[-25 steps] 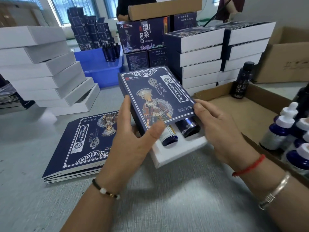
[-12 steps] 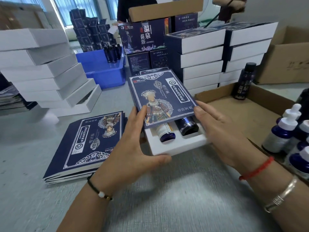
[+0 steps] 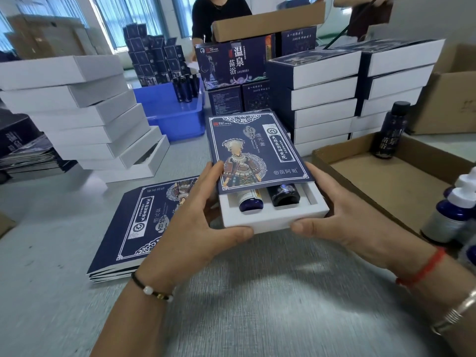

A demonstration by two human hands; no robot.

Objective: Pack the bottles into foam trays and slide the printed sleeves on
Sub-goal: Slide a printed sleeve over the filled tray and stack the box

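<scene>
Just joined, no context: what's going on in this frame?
A person is packing a boxed set. Both hands hold a white foam tray with two dark bottles in it, the left hand and right hand gripping its near corners. A printed blue sleeve covers most of the tray; the near end and the bottle bottoms are not covered. Flat sleeves lie stacked to the left, finished boxes behind, and loose bottles in a cardboard box on the right.

Grey table, flat sleeves stack (navy), white boxes, cardboard tray
</scene>
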